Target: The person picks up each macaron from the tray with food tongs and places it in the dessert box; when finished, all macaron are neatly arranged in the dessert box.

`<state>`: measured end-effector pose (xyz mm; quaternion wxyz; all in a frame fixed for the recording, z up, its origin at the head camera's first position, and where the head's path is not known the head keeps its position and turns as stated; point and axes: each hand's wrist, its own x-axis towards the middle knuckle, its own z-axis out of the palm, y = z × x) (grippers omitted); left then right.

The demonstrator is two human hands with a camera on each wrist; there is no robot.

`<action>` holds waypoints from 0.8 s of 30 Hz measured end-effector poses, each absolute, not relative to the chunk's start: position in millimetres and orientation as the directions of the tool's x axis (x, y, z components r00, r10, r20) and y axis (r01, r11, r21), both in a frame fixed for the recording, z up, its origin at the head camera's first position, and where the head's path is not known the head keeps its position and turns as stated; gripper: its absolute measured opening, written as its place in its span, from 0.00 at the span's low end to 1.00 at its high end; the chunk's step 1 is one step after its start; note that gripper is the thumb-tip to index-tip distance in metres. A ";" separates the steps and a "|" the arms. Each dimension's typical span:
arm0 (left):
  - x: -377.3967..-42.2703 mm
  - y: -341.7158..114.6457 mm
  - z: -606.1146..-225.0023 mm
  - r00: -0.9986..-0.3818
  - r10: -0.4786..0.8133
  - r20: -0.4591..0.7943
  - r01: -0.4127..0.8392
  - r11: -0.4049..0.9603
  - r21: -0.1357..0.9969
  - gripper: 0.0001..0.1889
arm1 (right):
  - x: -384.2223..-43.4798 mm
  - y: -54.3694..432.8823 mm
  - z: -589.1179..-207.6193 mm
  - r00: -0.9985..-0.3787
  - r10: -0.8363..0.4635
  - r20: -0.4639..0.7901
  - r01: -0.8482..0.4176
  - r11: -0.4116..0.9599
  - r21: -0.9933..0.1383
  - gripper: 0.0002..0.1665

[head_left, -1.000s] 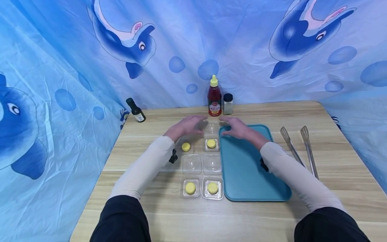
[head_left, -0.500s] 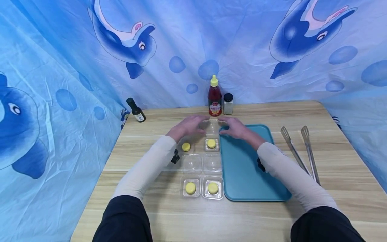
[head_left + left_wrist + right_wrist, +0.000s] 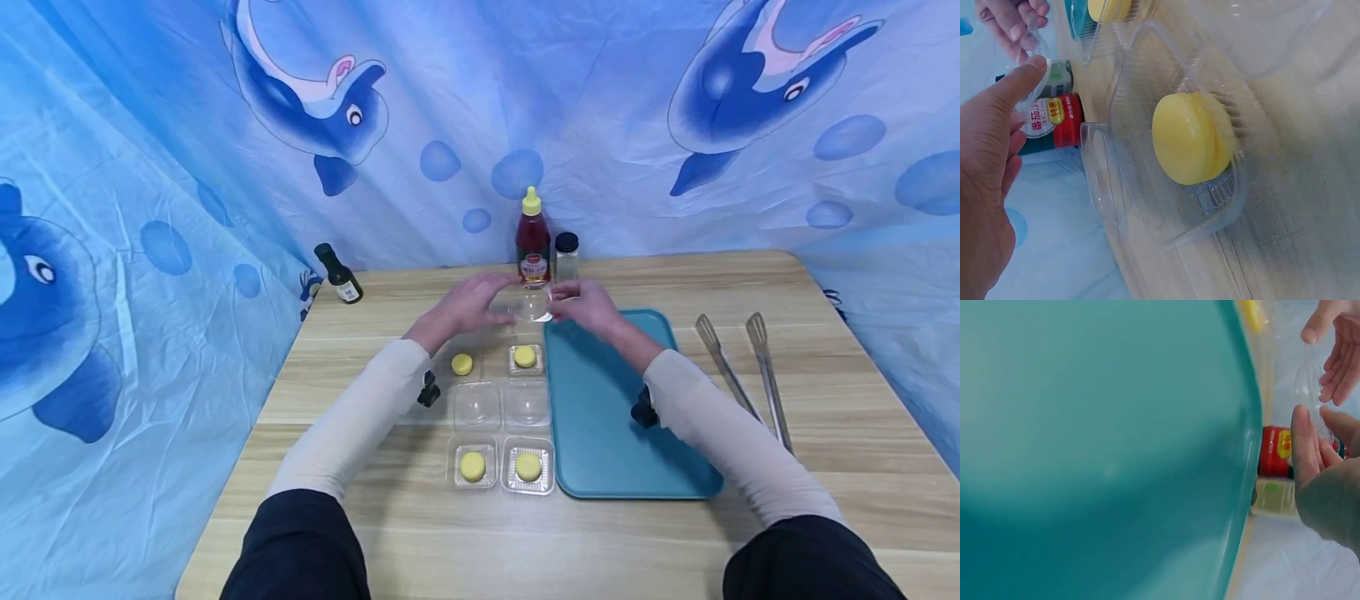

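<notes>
My right hand (image 3: 592,312) pinches the right edge of a clear plastic lid (image 3: 534,305), raised in front of the sauce bottle. At the lid's left side is my left hand (image 3: 459,308), thumb and fingers spread apart; its thumb overlaps the lid's edge in the left wrist view, and contact is unclear. Just below the lid, a yellow macaron (image 3: 524,356) sits in a clear box. Another macaron (image 3: 1191,139) lies in a box beneath my left wrist, a second lid (image 3: 1102,178) beside it. Nearer are two more macarons (image 3: 472,467) in boxes, with clear lids (image 3: 477,407) behind them.
A teal tray (image 3: 622,450) lies right of the boxes, under my right forearm. Metal tongs (image 3: 767,375) rest farther right. At the back stand a red sauce bottle (image 3: 532,242) and a black-capped jar (image 3: 566,262). A small dark bottle (image 3: 339,275) is at the back left.
Both hands were spread around the lid lying behind the macaron boxes. The lid is now lifted and tilted, and my right fingers have closed on its edge.
</notes>
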<state>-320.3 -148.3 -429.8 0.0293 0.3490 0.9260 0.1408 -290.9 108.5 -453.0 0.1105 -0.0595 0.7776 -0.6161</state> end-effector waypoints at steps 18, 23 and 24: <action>-296.6 -152.0 -443.9 -0.814 0.538 0.218 0.526 0.523 0.671 0.28 | -279.0 100.8 -439.8 -0.992 -0.112 -0.064 0.055 0.079 -0.995 0.03; -285.8 -145.2 -445.1 -0.893 0.393 0.220 0.401 0.470 0.787 0.12 | -274.1 101.2 -439.0 -0.989 -0.143 -0.038 0.024 0.098 -0.995 0.03; -284.3 -143.9 -444.5 -0.901 0.371 0.226 0.392 0.468 0.792 0.09 | -273.0 101.5 -438.9 -0.988 -0.153 -0.034 0.018 0.101 -0.995 0.02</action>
